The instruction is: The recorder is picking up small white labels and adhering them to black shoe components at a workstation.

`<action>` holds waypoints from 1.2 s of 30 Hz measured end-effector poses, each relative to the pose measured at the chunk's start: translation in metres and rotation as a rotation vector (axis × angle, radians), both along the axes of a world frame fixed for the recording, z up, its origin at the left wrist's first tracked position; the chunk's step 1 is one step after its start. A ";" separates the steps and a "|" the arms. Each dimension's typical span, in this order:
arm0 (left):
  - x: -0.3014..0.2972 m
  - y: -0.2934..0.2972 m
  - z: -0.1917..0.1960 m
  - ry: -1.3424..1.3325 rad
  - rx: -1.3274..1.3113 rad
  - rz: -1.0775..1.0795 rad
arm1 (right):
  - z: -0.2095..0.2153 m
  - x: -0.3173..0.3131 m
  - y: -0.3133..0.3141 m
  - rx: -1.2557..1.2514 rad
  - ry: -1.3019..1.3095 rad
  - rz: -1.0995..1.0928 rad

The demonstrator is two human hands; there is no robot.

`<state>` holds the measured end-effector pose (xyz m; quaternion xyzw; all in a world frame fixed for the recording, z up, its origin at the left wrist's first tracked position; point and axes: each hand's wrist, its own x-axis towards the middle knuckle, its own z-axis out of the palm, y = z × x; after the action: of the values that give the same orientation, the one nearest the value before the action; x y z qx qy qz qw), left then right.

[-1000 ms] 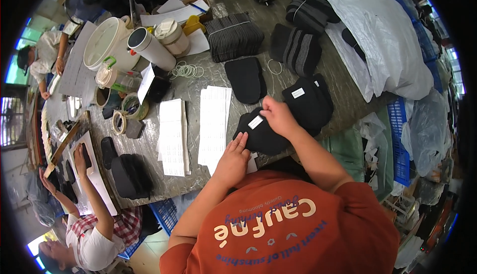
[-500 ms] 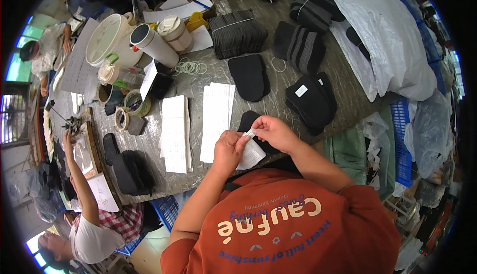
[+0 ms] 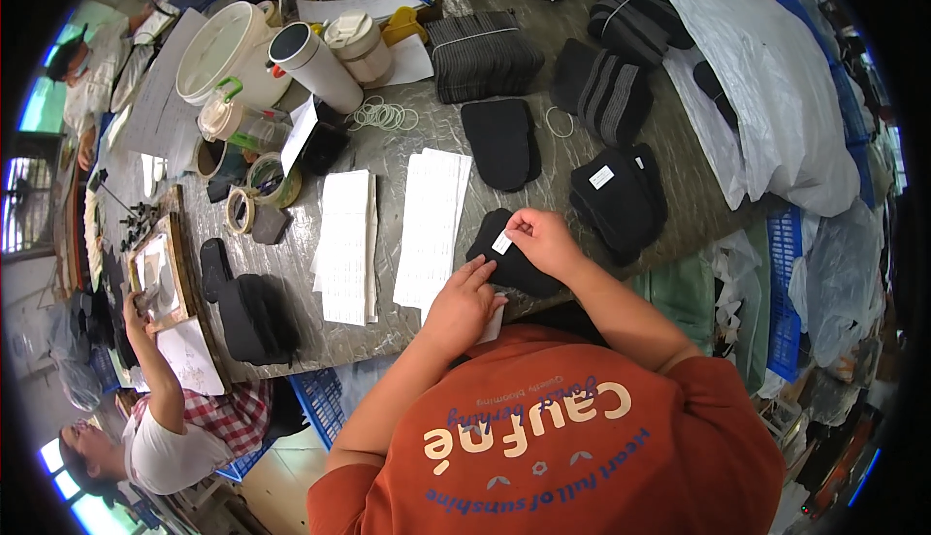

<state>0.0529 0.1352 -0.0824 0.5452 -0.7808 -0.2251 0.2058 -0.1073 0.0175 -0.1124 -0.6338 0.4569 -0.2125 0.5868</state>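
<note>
Both hands have shifted since half a second ago: the right hand (image 3: 549, 242) now pinches a small white label (image 3: 501, 242) at its fingertips over the black sock bundle (image 3: 511, 261), while the left hand (image 3: 460, 306) rests part-open, fingers touching the bundle's near left edge. That bundle lies at the near edge of the grey tabletop (image 3: 407, 152), its long axis running far-left to near-right, directly under the right hand, which is nearer the label. White label sheets (image 3: 432, 226) lie just left; a labelled black stack (image 3: 619, 195) sits right. Another person (image 3: 170, 419) works at the near left.
</note>
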 end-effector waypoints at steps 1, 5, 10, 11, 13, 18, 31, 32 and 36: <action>0.001 0.000 -0.005 -0.023 0.000 0.017 | -0.002 0.002 0.002 0.002 0.017 -0.010; 0.000 0.000 -0.009 -0.044 0.023 0.021 | -0.013 0.004 0.007 -0.044 0.023 -0.040; -0.002 0.001 -0.010 -0.050 0.046 0.029 | -0.022 0.004 0.009 -0.058 0.058 -0.062; -0.003 0.001 -0.010 -0.050 0.052 0.029 | -0.023 0.004 0.009 -0.058 0.058 -0.061; -0.003 0.001 -0.011 -0.049 0.057 0.028 | -0.024 0.004 0.009 -0.056 0.068 -0.055; -0.002 -0.001 -0.006 -0.056 0.072 0.021 | -0.015 0.007 0.009 -0.130 0.102 -0.063; -0.007 -0.005 -0.006 -0.177 0.101 0.027 | -0.007 0.010 0.008 -0.099 0.212 -0.154; -0.007 -0.005 -0.006 -0.182 0.102 0.027 | -0.006 0.010 0.007 -0.099 0.212 -0.155; -0.008 -0.005 -0.008 -0.178 0.095 0.040 | 0.004 0.017 0.003 -0.195 0.402 -0.098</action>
<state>0.0449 0.1304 -0.0902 0.5877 -0.7734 -0.2085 0.1140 -0.0905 0.0205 -0.1089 -0.6942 0.5722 -0.1533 0.4088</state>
